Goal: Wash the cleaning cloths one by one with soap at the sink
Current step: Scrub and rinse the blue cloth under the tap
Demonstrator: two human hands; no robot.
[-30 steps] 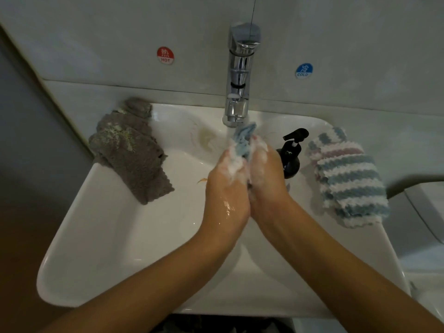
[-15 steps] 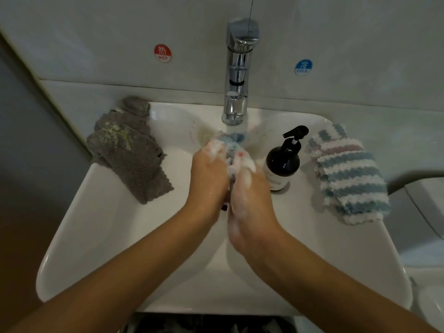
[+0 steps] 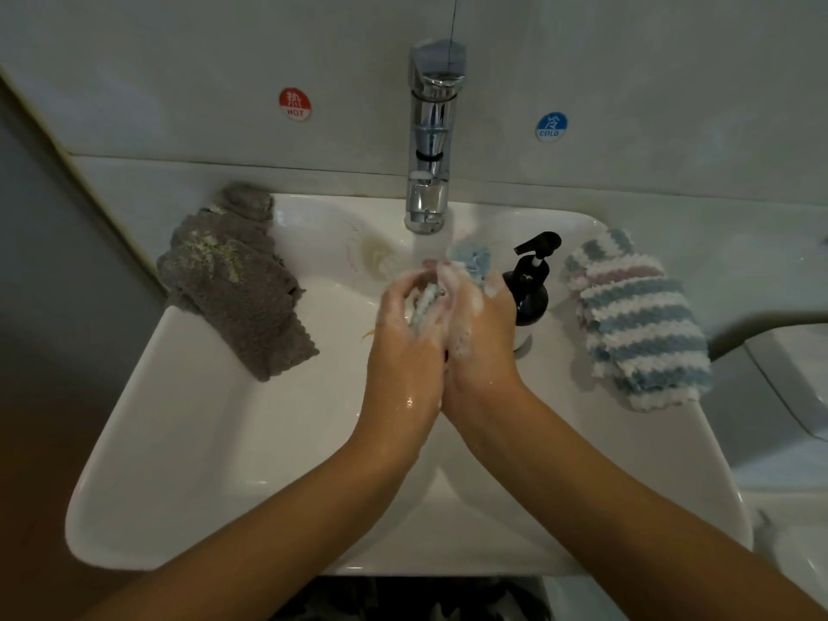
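At the left of the frame, a grey fleecy cloth (image 3: 237,280) with pale specks of dirt on it hangs over the left rim of the white ceramic sink (image 3: 188,441), partly on the counter (image 3: 134,186) behind; it looks dry and unwashed, so I judge it is yet to be done. Above it on the wall sits a round red sticker marked HOT (image 3: 294,103).

In the middle, the chrome tap (image 3: 431,141) runs a stream of water down toward the hands. The left hand (image 3: 405,333) and the right hand (image 3: 479,329) meet just under the spout, both coated in white suds. Between them is a small light-blue cloth (image 3: 470,259), bunched up, one tuft sticking out above the right hand. The fingers of both hands are curled round the cloth and pressed against each other, squeezing it between the palms. This reads as the soaping and rubbing stage of this cloth; rinsing and wringing are likely left.

Just right of the hands stands a black pump bottle of soap (image 3: 531,289) on the sink edge. Above it, a round blue sticker marked COLD (image 3: 551,126). Farther right, a blue, white and pink striped fluffy cloth (image 3: 636,320) lies over the right rim; whether it is washed or waiting, I cannot tell.
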